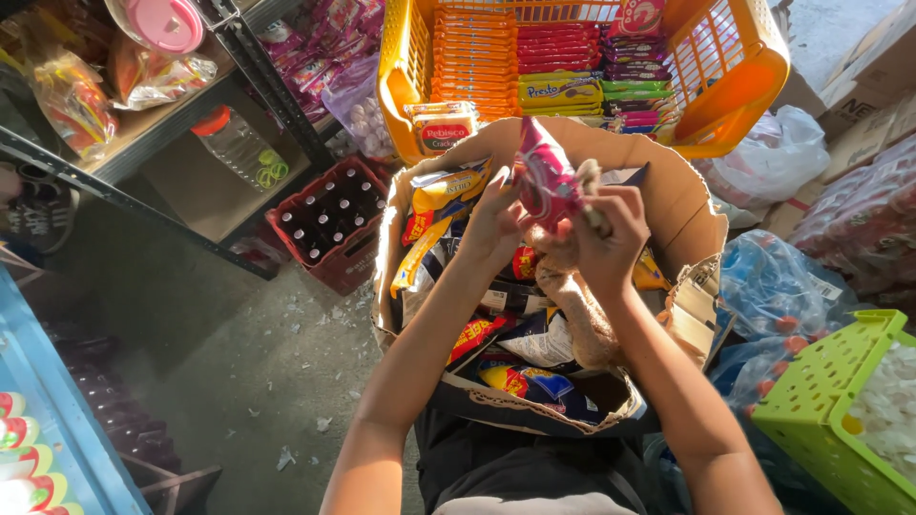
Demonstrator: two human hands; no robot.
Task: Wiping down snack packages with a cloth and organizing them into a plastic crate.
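Both hands closed on one pink snack packet [544,176], left hand [494,221] beside it, right hand [611,229] below-right, above the cardboard box [682,205].

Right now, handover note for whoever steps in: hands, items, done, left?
Left hand and right hand: both raised over the open cardboard box, gripping one pink snack packet between them.
Box: holds mixed snack packets in yellow, red and blue.
Orange basket beyond the box: biscuit packs stacked in neat rows.
Red bottle crate on the floor to the left; green basket to the right.
Done: orange basket well filled.
Left: pink packet unplaced; box still holds many packets.
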